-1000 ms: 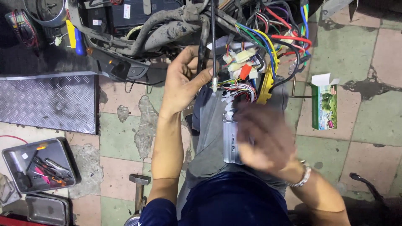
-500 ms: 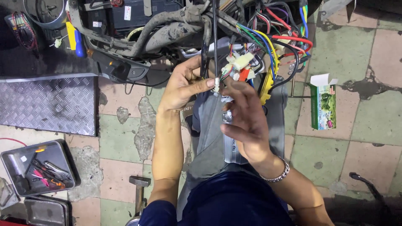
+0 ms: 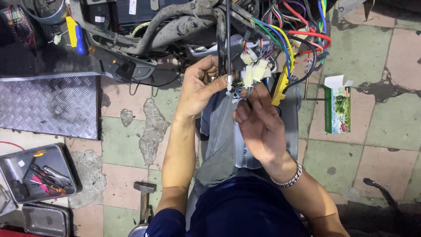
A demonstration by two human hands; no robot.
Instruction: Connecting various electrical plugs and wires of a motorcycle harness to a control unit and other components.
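Two hands up at wiring bundle [image 3: 285, 44] of stripped scooter. Three white plug connectors [image 3: 253, 70] visible, clustered just above right fingertips. Left hand [image 3: 199, 87] pinches small white connector [image 3: 229, 81] between thumb and forefinger, beside black cable [image 3: 227, 35]. Right hand [image 3: 258, 123] fingers pressed together, tips touching thin wires under cluster. One green carton [image 3: 337, 109] on tiles, right. Two metal trays [image 3: 39, 169], lower left.

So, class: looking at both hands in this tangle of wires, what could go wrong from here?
1. Several alike white connectors sit close together, so the right hand might mate the wrong pair.
2. The left hand pinches thin wires; tugging could pull one loose.
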